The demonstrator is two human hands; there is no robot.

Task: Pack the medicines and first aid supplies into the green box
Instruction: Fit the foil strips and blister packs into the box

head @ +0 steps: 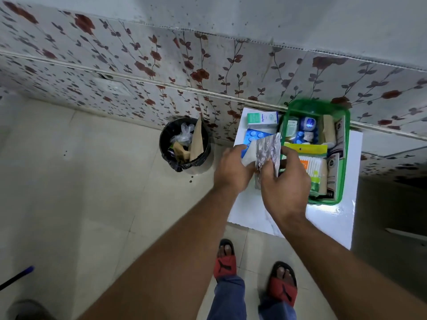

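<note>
Nearest me, at six o'clock, my feet in red slides stand on the pale floor tiles. Just ahead of them my two forearms reach forward over the near edge of the white table. My left hand is curled, its fingers closed on the left side of a silver foil blister strip; my right hand is closed too, pinching the same strip at its lower right edge between thumb and fingers. The strip stands tilted up between them, above the tabletop. Under it, toward eleven o'clock, a blue blister pack of tablets lies flat on the table, and beyond that a white-and-teal medicine carton. At one o'clock from my hands sits the green box, near the wall, already holding a yellow-headed pack of cotton buds, small bottles, a blue-lidded jar and cartons. At ten o'clock, on the floor, a black waste bin holds scraps of paper and plastic. The flowered wall tiles rise behind everything.
</note>
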